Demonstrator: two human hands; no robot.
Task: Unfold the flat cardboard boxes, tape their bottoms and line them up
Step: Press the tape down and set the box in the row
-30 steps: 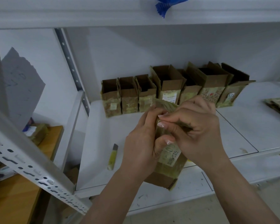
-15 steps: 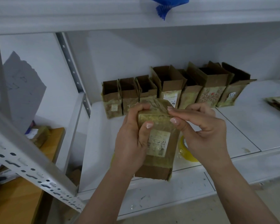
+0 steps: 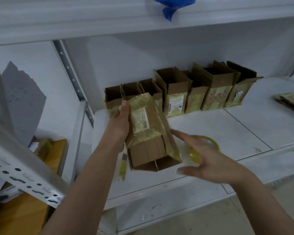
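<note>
- Left hand (image 3: 120, 122) grips the cardboard box (image 3: 149, 131) by its upper left edge, thumb on the front face; box is held in the air above the front of the white shelf (image 3: 227, 129), tilted, flapped end toward the camera.
- Right hand (image 3: 209, 160) holds nothing; fingers straight and spread, just beside the box's lower right corner, over the yellow tape roll (image 3: 202, 150).
- Row of opened boxes (image 3: 182, 92) stands against the back wall, open tops up.
- Risk: one-handed hold near one edge only; the box could swing or slip and fall onto the shelf.
- Risk: the flaps at the near end look loosely folded, a slit showing between them; they may spring apart, and tape laid over a gap would hold poorly.
- Risk: carrying the box back, it could knock the leftmost boxes of the row, which it overlaps in view.
- Risk: right hand could nudge the tape roll toward the shelf's front lip.
- Hard to make out: right hand is motion-blurred; contact with the roll or the box cannot be told.
- Roll mostly covered by that hand.
- Yellow-handled tool (image 3: 122, 165) lies half hidden under the box; probably a cutter, not certain.
- Left fingers behind the box are hidden.
- Label print is unreadable.
- Flat stack (image 3: 290, 100) is cut off at the right edge.
</note>
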